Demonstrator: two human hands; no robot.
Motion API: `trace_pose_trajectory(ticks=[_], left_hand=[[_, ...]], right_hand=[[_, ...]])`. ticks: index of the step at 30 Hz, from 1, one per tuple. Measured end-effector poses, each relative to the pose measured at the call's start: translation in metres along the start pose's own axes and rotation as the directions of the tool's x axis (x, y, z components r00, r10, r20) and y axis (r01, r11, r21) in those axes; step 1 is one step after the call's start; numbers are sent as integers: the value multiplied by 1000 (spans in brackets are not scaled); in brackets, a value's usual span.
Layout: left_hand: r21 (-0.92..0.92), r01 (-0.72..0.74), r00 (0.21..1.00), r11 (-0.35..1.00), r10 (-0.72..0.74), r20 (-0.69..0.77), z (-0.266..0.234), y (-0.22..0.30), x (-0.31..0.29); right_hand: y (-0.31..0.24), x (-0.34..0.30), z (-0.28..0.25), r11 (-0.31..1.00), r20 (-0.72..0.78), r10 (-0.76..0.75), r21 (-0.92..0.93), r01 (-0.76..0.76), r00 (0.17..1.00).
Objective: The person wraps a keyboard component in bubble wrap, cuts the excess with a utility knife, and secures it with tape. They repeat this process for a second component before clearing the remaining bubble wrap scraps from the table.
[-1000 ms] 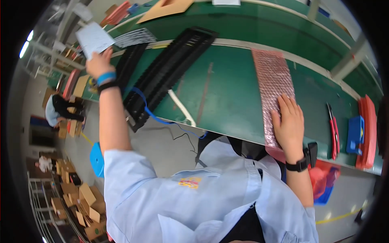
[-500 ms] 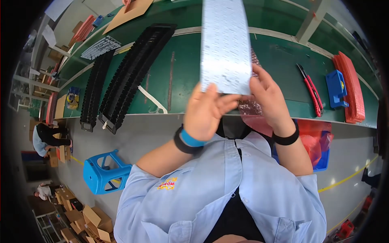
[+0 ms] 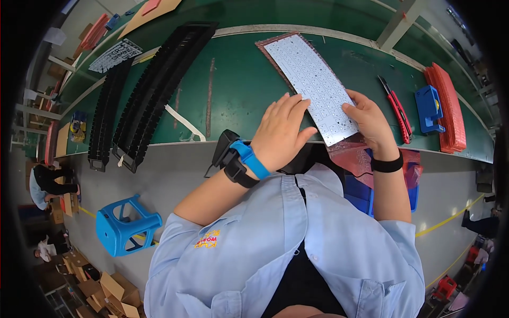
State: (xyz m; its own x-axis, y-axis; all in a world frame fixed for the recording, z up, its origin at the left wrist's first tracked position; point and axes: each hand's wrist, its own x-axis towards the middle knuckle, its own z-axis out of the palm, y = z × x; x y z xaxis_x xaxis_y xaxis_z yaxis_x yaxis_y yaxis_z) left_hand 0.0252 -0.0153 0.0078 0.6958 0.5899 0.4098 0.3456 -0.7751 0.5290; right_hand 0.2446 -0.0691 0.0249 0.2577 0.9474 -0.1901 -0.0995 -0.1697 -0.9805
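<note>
So the long white perforated sheet [image 3: 314,87] has come down from in front of our face since half a second ago and now lies flat on the green bench top [image 3: 233,85], over a pink bubble-wrap sleeve [image 3: 366,151]. Our left hand [image 3: 281,135] rests fingers-flat on its near-left edge; our right hand [image 3: 371,119] pinches the near-right corner, thumb on top. Its long axis runs from us up and left. It overhangs the bench edge, so it'd probably slide off if we let go.

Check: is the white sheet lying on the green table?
Yes, the white sheet lies on the green table under both hands.
</note>
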Motion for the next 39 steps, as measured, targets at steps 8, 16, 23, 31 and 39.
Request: trace_pose_trajectory(ticks=[8, 16, 23, 31, 39], left_hand=[[217, -103, 988, 971, 74, 136, 10, -4, 2], [209, -114, 987, 971, 88, 132, 10, -6, 1], [210, -110, 988, 972, 85, 126, 10, -5, 2], [200, -109, 990, 974, 88, 110, 10, -6, 2], [182, -109, 990, 977, 90, 107, 9, -7, 1]], right_hand=[[-9, 4, -9, 595, -202, -137, -800, -82, 970], [-24, -11, 4, -48, 59, -491, -998, 41, 869], [-100, 61, -30, 328, 62, -348, -927, 184, 935], [-51, 160, 12, 695, 31, -33, -717, 45, 999], [-60, 182, 31, 668, -6, 107, -740, -76, 994]])
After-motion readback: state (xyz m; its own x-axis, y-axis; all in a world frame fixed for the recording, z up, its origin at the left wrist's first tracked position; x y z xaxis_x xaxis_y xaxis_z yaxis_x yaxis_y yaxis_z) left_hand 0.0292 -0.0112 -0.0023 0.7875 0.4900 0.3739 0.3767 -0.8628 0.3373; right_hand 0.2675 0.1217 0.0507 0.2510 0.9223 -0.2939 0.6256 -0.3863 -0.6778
